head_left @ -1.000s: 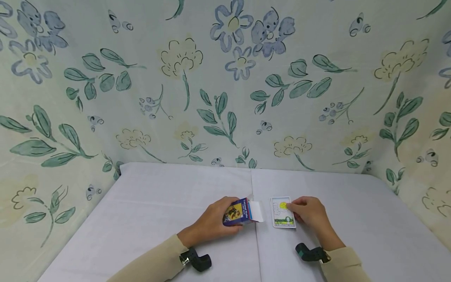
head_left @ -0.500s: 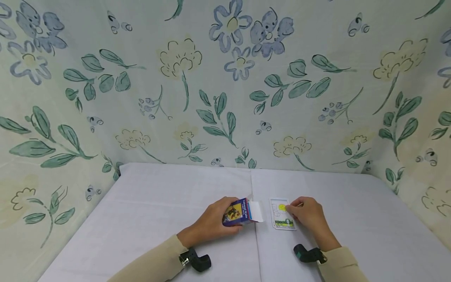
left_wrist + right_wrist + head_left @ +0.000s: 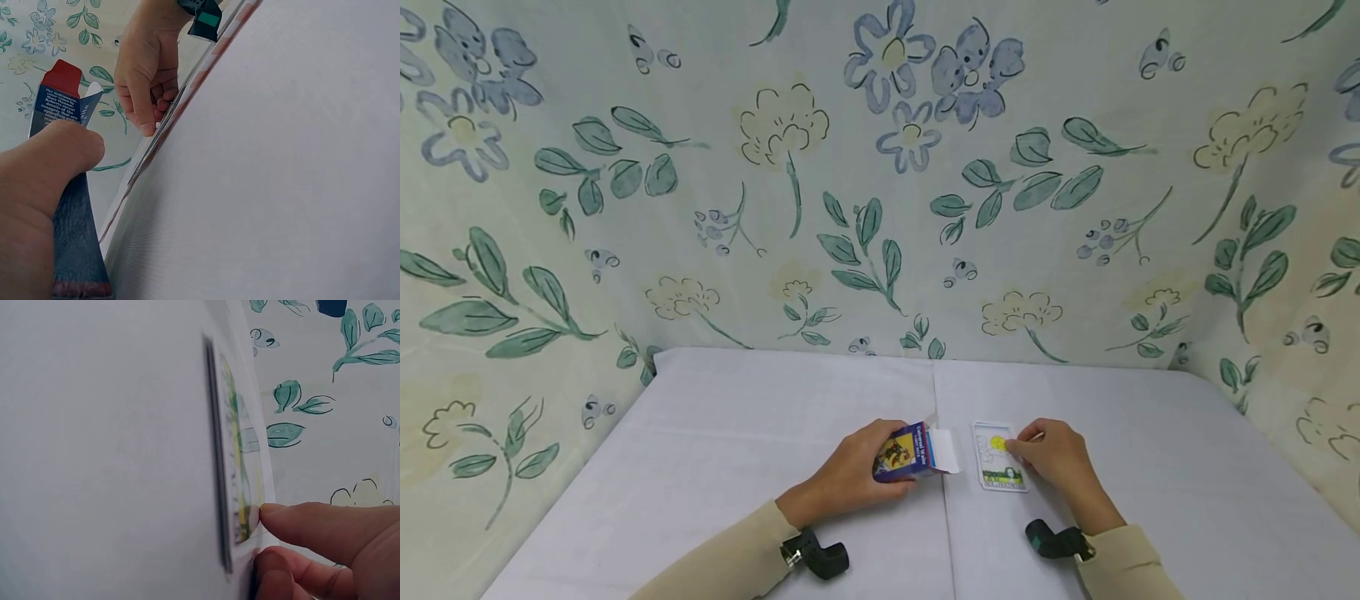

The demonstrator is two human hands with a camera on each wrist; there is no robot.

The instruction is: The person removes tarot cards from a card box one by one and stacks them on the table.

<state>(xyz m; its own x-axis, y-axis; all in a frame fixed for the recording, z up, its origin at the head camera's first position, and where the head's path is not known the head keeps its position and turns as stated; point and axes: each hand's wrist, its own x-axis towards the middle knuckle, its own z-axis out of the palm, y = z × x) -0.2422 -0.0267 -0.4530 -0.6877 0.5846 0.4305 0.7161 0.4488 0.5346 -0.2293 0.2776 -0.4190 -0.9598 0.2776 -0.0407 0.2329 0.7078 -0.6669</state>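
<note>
My left hand [image 3: 848, 475] grips a purple-blue tarot card box [image 3: 901, 454], its white end flap [image 3: 943, 450] standing open toward the right. In the left wrist view the thumb lies across the lettered side of the box [image 3: 78, 225], with a red flap [image 3: 62, 78] at its far end. A small stack of tarot cards [image 3: 1000, 471] lies face up on the table; the top one carries a yellow disc and a green strip. At its right edge my right hand [image 3: 1056, 454] pinches the top card [image 3: 240, 456], thumb on its face and other fingers curled beside it. How many cards it holds is hidden.
A white cloth with a crease down the middle covers the table [image 3: 760, 400]. Flower-patterned fabric [image 3: 880, 250] rises behind it and along both sides. Black wrist cameras [image 3: 827, 558] sit on both wrists.
My right hand has shifted slightly left with the top card, which now sits a little further left and is turned slightly. My left hand and the box have stayed put.
</note>
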